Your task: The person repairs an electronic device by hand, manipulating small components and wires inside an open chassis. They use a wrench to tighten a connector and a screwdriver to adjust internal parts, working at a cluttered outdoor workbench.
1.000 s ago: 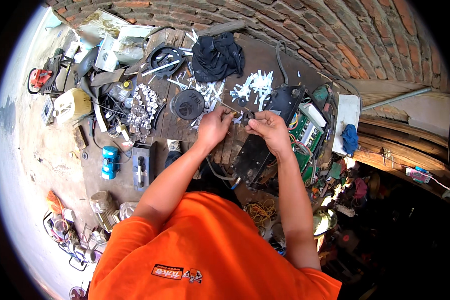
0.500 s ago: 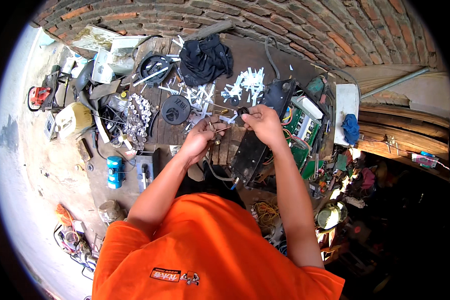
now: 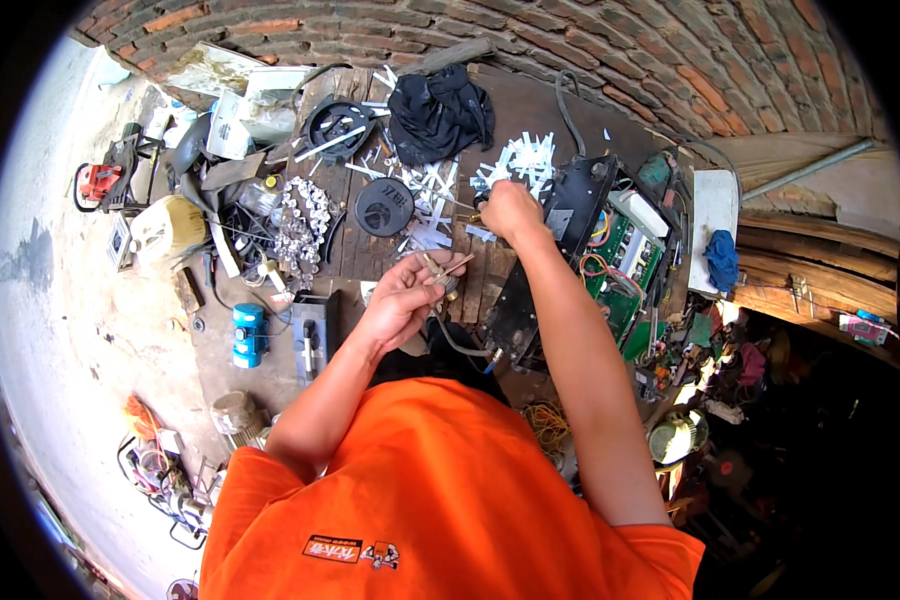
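My left hand (image 3: pixel 402 298) is cupped palm-up over the wooden bench (image 3: pixel 530 110), holding a few small brass-coloured metal pieces (image 3: pixel 448 268) between its fingers. My right hand (image 3: pixel 510 210) reaches further forward, closed around a small part at the near edge of a pile of white plastic pieces (image 3: pixel 518 162). What exactly the right hand grips is too small to tell. An opened black electronic unit (image 3: pixel 580 200) with a green circuit board (image 3: pixel 620 262) and coloured wires lies just right of my right hand.
A black cloth (image 3: pixel 440 112), a black round disc (image 3: pixel 384 206), a black ring-shaped part (image 3: pixel 336 126) and a heap of clear pieces (image 3: pixel 300 220) crowd the bench. A blue cylinder (image 3: pixel 248 334) lies on the ground to the left. A brick wall (image 3: pixel 670 70) stands behind.
My hands have come apart: the left one drew back toward me with the brass pieces, and the right one reached forward to the white plastic pile.
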Motion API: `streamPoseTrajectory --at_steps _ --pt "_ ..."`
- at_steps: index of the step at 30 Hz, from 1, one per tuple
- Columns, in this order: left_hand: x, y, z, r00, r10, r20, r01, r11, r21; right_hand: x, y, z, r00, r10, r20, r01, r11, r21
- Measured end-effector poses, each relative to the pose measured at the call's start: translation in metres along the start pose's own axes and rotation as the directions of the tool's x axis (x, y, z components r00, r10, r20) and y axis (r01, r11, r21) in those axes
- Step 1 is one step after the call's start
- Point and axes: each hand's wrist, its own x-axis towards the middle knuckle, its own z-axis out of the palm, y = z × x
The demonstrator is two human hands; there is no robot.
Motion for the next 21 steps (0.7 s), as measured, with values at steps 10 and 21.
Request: streamPoseTrajectory --at_steps 10,21 --pt "-0.017 0.019 0.036 0.998 -0.068 -0.005 0.067 0.966 0.248 -0.109 0.015 -0.031 0.942 -0.313 -0.122 0.293 0.589 0.753" --pt "-0.017 0.026 0.104 0.978 -0.175 0.112 -0.046 0.342 0.939 -0.202 0.059 -0.005 0.871 -0.247 -0.425 0.491 0.409 0.769"
